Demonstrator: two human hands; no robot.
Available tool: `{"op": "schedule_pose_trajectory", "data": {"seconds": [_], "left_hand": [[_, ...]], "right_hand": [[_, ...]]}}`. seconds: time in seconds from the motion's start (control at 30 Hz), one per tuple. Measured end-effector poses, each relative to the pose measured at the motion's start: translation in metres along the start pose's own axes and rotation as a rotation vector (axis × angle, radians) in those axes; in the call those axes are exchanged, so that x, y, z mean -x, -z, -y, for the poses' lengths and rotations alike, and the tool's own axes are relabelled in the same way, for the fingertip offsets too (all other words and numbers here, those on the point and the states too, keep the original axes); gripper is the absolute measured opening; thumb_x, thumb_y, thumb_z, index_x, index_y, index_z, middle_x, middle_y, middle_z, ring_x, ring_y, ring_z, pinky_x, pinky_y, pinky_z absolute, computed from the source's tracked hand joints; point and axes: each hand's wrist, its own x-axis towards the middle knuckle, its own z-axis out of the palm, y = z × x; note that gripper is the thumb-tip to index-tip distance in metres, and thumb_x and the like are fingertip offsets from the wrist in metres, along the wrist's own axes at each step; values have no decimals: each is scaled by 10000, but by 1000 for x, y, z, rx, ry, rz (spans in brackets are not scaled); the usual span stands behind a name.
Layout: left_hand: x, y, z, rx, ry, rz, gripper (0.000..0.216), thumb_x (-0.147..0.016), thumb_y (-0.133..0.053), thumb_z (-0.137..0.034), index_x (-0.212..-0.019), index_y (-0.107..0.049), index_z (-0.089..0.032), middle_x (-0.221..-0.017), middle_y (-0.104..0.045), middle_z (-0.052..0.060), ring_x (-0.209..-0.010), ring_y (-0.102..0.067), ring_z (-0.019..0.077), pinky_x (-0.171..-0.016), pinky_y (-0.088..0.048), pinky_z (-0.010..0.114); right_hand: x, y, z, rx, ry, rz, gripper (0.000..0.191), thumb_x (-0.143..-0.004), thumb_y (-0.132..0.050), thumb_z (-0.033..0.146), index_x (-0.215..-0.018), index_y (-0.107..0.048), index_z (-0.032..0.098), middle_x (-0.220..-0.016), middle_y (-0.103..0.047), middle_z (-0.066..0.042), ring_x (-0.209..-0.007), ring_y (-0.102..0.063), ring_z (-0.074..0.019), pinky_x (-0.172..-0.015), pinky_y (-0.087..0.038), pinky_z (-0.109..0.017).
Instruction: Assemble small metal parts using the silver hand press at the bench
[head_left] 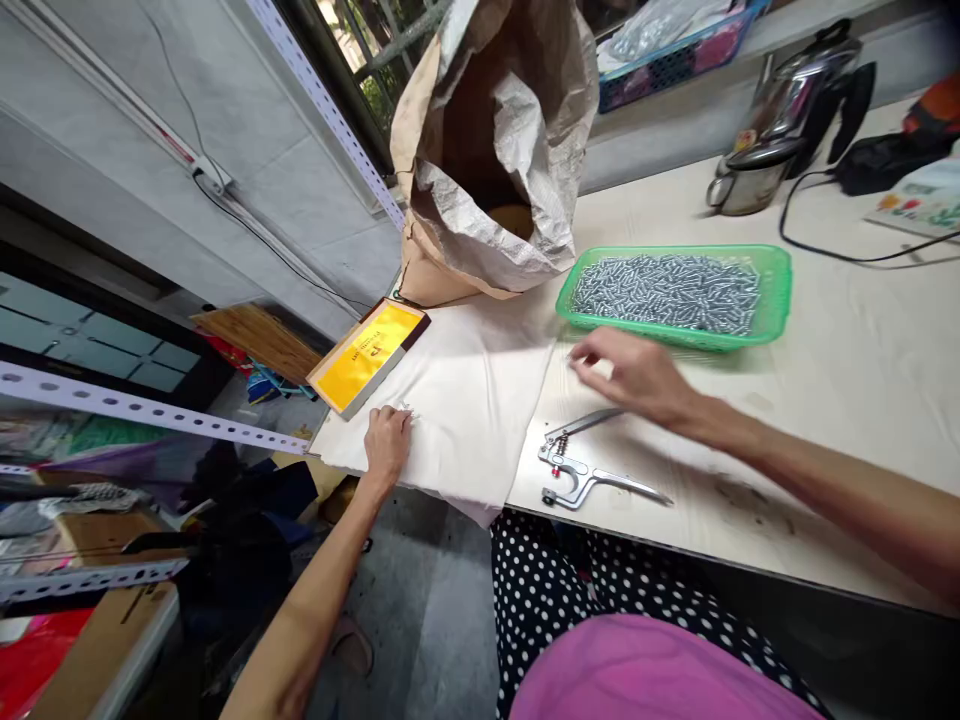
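Observation:
My left hand (388, 440) rests on a white cloth (480, 390) at the table's left front, fingers curled together. A few small silvery pieces (406, 407) show by its fingertips; how many it grips is hidden. My right hand (634, 375), slightly blurred, hovers in front of a green plastic tray (780, 290). Its thumb and forefinger are bent toward each other, and what may be between them is too small to make out. Many short, shiny metal pieces (667, 290) fill the tray. Below the right hand lie metal hand pliers (581, 470) with a spring and spread handles.
An open yellow-lined box (367, 355) lies left of the cloth. A large open paper sack (442, 240) stands behind it. Farther right are a lidded metal cup (750, 185), a kettle (810, 85) and a black cable (787, 220). A perforated metal post (150, 408) runs at left.

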Motion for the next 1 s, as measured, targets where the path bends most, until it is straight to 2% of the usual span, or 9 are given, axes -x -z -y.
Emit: {"op": "schedule_pose_trajectory", "data": {"seconds": [0.1, 0.2, 0.3, 0.4, 0.5, 0.6, 0.7, 0.83, 1.0], "left_hand": [[-13, -5, 1, -54, -112, 112, 286, -947, -505, -243, -863, -779, -247, -933, -684, 146, -1024, -550, 343, -824, -496, 423], [-22, -5, 1, -54, -158, 163, 287, -925, -497, -212, -792, -750, -240, -893, -677, 153, -1001, -554, 344, -827, -490, 428], [-25, 0, -5, 28, -121, 123, 251, -906, -514, -232, -794, -739, -226, -931, -710, 156, -1039, -578, 346, -876, -495, 436], [-14, 7, -33, 297, 14, 83, 203, -875, -595, -330, -855, -762, -217, -962, -759, 119, -1002, -641, 310, -913, -507, 415], [15, 15, -83, 728, 154, 263, 305, -800, -710, -478, -908, -791, -204, -916, -791, 64, -836, -685, 235, -812, -535, 345], [47, 16, -136, 996, 209, 506, 424, -701, -795, -563, -870, -802, -175, -805, -780, 55, -680, -645, 187, -655, -508, 296], [66, 9, -167, 1068, 225, 627, 469, -666, -812, -604, -828, -798, -164, -754, -765, 54, -629, -613, 167, -578, -457, 272], [68, 0, -177, 1022, 191, 658, 474, -652, -801, -619, -806, -799, -171, -758, -771, 61, -688, -651, 192, -601, -458, 277], [64, -3, -176, 924, 181, 658, 419, -625, -795, -572, -753, -787, -174, -732, -765, 65, -676, -649, 195, -583, -438, 273]], "right_hand": [[-15, 40, -31, 279, -171, -123, 289, -1021, -487, 378, -1060, -703, 190, -1050, -710, -137, -857, -665, -288, -685, -506, -415], [-7, 56, -43, 448, -200, -98, 374, -1020, -489, 405, -1251, -676, 178, -1196, -681, -179, -955, -659, -333, -702, -516, -442], [26, 46, -28, 324, -123, 123, 343, -1036, -496, 390, -1234, -687, 185, -1136, -694, -135, -914, -662, -272, -714, -516, -387], [65, 24, 0, 123, -54, 411, 263, -1037, -540, 369, -1122, -708, 186, -1058, -698, -92, -840, -646, -203, -704, -479, -326], [92, 6, 22, 85, -86, 549, 247, -1047, -548, 376, -1064, -687, 173, -1064, -676, -94, -809, -616, -187, -666, -419, -319], [103, -5, 28, 114, -134, 596, 235, -1068, -520, 342, -1010, -664, 166, -1035, -664, -90, -800, -592, -183, -642, -361, -322], [104, -11, 29, 170, -138, 615, 171, -1055, -550, 294, -1007, -651, 164, -1034, -670, -89, -798, -578, -182, -616, -301, -325], [105, -14, 30, 183, -139, 607, 94, -1033, -573, 234, -1036, -636, 165, -1040, -678, -81, -795, -568, -174, -604, -257, -325], [110, -17, 31, 165, -160, 586, 135, -1063, -520, 232, -1058, -635, 162, -1054, -675, -90, -776, -550, -167, -611, -251, -328]]}}
